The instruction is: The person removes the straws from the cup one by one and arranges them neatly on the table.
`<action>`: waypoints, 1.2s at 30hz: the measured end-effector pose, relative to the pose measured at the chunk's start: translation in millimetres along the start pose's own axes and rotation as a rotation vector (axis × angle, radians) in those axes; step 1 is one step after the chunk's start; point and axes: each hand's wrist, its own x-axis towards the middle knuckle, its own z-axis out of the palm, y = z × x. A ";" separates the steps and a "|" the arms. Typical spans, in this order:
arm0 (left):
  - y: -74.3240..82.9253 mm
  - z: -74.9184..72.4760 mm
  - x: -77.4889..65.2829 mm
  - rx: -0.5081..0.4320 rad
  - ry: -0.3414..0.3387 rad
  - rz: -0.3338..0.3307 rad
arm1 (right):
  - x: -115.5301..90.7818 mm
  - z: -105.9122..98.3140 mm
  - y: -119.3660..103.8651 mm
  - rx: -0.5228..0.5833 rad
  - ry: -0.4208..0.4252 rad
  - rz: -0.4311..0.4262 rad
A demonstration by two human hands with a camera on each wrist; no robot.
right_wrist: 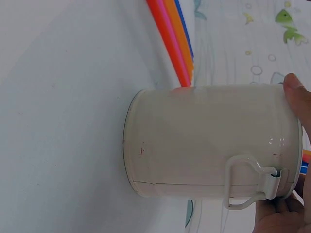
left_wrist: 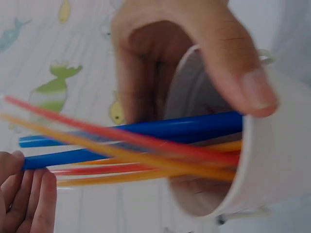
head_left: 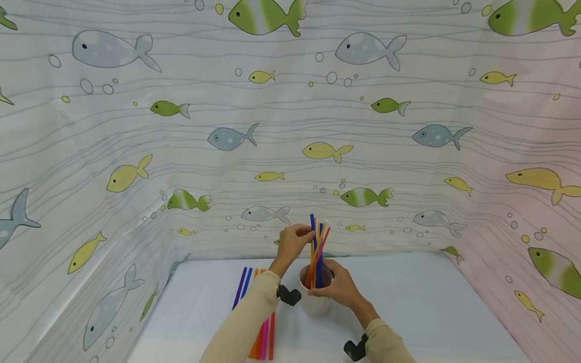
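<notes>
A cream-white pail [head_left: 316, 305] stands on the table with a bundle of colourful straws in it. Blue, red and orange straws rise out of its mouth and lean across one another. With the tips of its thumb and fingers, my left hand [head_left: 294, 245] pinches a blue straw [left_wrist: 63, 158] near its top end. My right hand [head_left: 343, 288] grips the pail's rim, thumb on the near side and fingers round the far side. From the right wrist view, the pail [right_wrist: 209, 138] shows a small wire handle [right_wrist: 231, 182] folded against its wall.
More straws [head_left: 272, 335] in purple, blue, orange, pink and red lie side by side on the white table [head_left: 417, 307], left of the pail and partly hidden by my left sleeve. Behind the table hangs a fish-patterned cloth [head_left: 290, 111], which also covers both sides.
</notes>
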 end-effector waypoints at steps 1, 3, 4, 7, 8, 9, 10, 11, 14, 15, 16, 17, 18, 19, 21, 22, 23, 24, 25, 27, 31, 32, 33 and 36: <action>3.4 -3.0 1.8 0.007 0.013 0.030 | -0.3 0.2 0.0 0.001 -0.001 -0.004; 10.9 -10.3 6.4 0.030 0.046 0.090 | -0.6 0.7 0.4 -0.003 0.000 -0.007; 16.1 -14.8 8.4 0.040 0.061 0.116 | -0.7 0.9 0.6 -0.007 0.004 -0.009; 30.6 -29.5 14.4 0.044 0.116 0.194 | -1.0 1.5 1.3 -0.013 0.010 -0.018; 35.4 -34.9 16.0 0.033 0.132 0.211 | -1.2 1.7 1.3 -0.012 0.012 -0.019; 40.1 -40.2 17.3 0.019 0.145 0.225 | -1.5 1.7 1.3 -0.010 0.013 -0.022; 45.0 -45.3 18.0 0.006 0.159 0.235 | -1.9 1.8 1.3 -0.008 0.014 -0.023; 49.1 -50.3 18.8 -0.013 0.173 0.245 | -2.2 1.9 1.3 -0.005 0.014 -0.024; 61.6 -65.3 18.9 -0.042 0.208 0.246 | -3.5 2.3 1.7 -0.002 0.014 -0.021; 65.8 -70.0 18.0 -0.042 0.217 0.244 | -3.8 2.4 2.1 -0.002 0.014 -0.020; 69.6 -74.6 17.3 -0.046 0.225 0.245 | -4.1 2.5 2.3 0.001 0.014 -0.017; 73.8 -79.2 16.2 -0.045 0.230 0.244 | -4.3 2.5 2.5 0.003 0.015 -0.016; 77.1 -83.7 15.1 -0.041 0.236 0.244 | -4.4 2.5 2.6 0.004 0.014 -0.012; 79.8 -88.1 14.0 -0.043 0.240 0.245 | -4.4 2.4 2.6 0.006 0.013 -0.009; 85.6 -97.1 10.8 -0.042 0.247 0.243 | -4.4 1.9 2.1 0.008 0.011 -0.005; 87.1 -101.7 9.3 -0.046 0.250 0.241 | -4.3 1.7 1.8 0.007 0.011 -0.003; 88.2 -106.3 7.4 -0.049 0.251 0.234 | -4.2 1.5 1.5 0.005 0.011 -0.001; 87.9 -110.8 5.4 -0.061 0.250 0.226 | -4.1 1.2 1.2 0.005 0.010 0.002; 86.8 -115.1 3.3 -0.081 0.248 0.213 | -4.2 1.0 0.8 0.006 0.011 0.003; 81.3 -122.6 -1.6 -0.128 0.231 0.183 | -4.1 0.7 0.5 0.009 0.016 0.007; 59.1 -133.2 -12.4 -0.221 0.202 0.074 | -3.6 0.6 0.1 0.014 0.017 0.003; 52.0 -135.0 -15.5 -0.237 0.197 0.045 | -3.4 0.9 0.0 0.015 0.016 0.001; 45.4 -136.5 -19.1 -0.247 0.195 0.012 | -3.2 1.1 -0.1 0.017 0.016 0.001; 23.7 -139.5 -29.8 -0.283 0.189 -0.070 | -2.8 1.5 -0.5 0.020 0.018 0.001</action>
